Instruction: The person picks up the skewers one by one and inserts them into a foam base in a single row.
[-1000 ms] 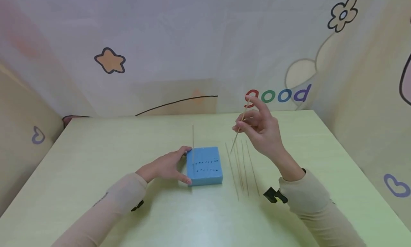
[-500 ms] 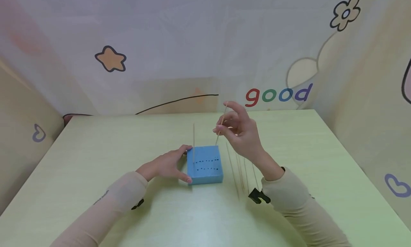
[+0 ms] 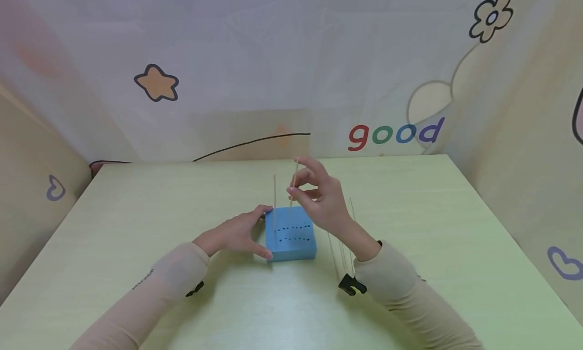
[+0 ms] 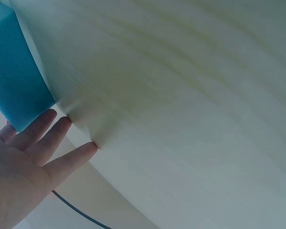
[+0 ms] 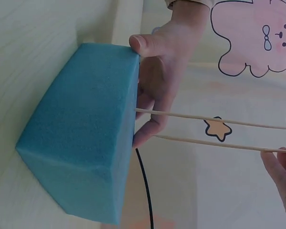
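A blue foam block lies on the table, with two rows of dark holes in its top. My left hand holds its left side, thumb at the near corner and fingers at the far corner. One thin wooden stick stands upright in the block near that hand. My right hand pinches a second wooden stick between thumb and fingers, index finger at its top end. This stick leans slightly, its lower end over the far part of the block. In the right wrist view the two sticks run side by side.
Several loose sticks lie on the table right of the block, partly hidden under my right forearm. A printed cloth hangs behind the table. A dark cord shows past the block in the right wrist view.
My right hand has moved left and a little down with its stick, from above the loose sticks to over the block; the stick stands more upright. The left hand and block stayed put.
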A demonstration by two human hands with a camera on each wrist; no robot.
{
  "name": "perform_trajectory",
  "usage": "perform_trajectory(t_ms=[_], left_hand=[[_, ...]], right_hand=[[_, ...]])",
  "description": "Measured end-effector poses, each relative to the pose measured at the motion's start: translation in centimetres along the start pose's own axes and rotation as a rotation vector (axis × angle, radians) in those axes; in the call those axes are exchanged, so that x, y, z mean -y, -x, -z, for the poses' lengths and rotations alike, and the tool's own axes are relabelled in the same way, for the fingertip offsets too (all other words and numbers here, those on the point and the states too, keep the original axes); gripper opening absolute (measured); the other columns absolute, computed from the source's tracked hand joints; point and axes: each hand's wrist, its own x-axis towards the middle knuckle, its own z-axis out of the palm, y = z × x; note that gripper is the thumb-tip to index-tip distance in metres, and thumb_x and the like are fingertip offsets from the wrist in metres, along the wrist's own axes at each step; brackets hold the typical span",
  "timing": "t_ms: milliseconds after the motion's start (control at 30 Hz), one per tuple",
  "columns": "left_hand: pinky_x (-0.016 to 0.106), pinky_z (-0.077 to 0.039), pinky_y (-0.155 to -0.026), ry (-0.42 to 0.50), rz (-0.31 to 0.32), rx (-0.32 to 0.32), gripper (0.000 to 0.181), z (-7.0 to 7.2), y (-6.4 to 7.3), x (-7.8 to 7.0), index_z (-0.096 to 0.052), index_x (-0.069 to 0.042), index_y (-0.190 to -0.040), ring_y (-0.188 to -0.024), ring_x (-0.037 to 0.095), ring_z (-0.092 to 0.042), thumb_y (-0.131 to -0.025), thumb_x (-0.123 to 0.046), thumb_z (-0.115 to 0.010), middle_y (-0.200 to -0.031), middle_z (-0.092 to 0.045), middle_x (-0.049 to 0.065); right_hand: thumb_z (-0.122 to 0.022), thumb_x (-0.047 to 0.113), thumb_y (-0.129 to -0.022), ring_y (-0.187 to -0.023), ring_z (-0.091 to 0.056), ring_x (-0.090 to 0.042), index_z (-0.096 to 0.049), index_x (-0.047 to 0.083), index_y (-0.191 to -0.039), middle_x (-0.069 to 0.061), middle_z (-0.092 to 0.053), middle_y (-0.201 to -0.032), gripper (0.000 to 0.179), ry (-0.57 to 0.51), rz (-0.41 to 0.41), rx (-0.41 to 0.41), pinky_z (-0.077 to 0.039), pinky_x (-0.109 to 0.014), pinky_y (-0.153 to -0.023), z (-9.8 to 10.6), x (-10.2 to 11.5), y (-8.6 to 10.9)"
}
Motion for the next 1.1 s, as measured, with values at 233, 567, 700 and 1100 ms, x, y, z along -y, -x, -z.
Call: perform_trajectory(t_ms=[233, 567, 700, 1100], left_hand=[[0.043, -0.03, -0.102, -0.005, 0.01, 0.006, 0.108, 0.0, -0.1, 0.1, -0.021, -0.01, -0.141, -0.126, 0.027, -0.037, -0.06, -0.052, -0.079, -0.138, -0.039, 0.012], [0.045, -0.03, -0.102, -0.002, 0.0, 0.01, 0.107, 0.0, -0.2, 0.2, -0.021, -0.009, -0.141, -0.126, 0.029, -0.037, -0.061, -0.051, -0.079, -0.139, -0.038, 0.014], [0.046, -0.029, -0.102, 0.004, -0.002, 0.011, 0.107, 0.0, -0.1, 0.2, -0.021, -0.009, -0.141, -0.127, 0.029, -0.036, -0.061, -0.051, -0.079, -0.14, -0.037, 0.014], [0.042, -0.029, -0.102, 0.002, -0.001, 0.013, 0.106, 0.1, -0.1, 0.2, -0.021, -0.011, -0.14, -0.126, 0.026, -0.037, -0.061, -0.052, -0.079, -0.14, -0.038, 0.011]], right_hand=[[-0.062, -0.015, -0.077, -0.069, -0.059, -0.021, -0.04, 0.004, -0.123, -0.011, -0.057, -0.074, 0.055, -0.031, 0.005, -0.003, -0.053, -0.029, -0.059, -1.1, -0.6, 0.4], [-0.061, -0.014, -0.078, -0.07, -0.059, -0.023, -0.04, 0.004, -0.122, -0.012, -0.057, -0.074, 0.052, -0.003, -0.009, 0.005, -0.053, -0.029, -0.06, -1.9, -0.6, 0.8], [-0.061, -0.014, -0.078, -0.069, -0.059, -0.023, -0.04, 0.005, -0.122, -0.011, -0.057, -0.073, 0.052, 0.003, -0.007, 0.007, -0.053, -0.029, -0.06, -2.1, -0.9, 0.9], [-0.064, -0.013, -0.076, -0.069, -0.061, -0.022, -0.042, 0.004, -0.122, -0.01, -0.06, -0.073, 0.054, 0.038, -0.012, 0.037, -0.053, -0.025, -0.06, -2.5, -1.1, 1.4]])
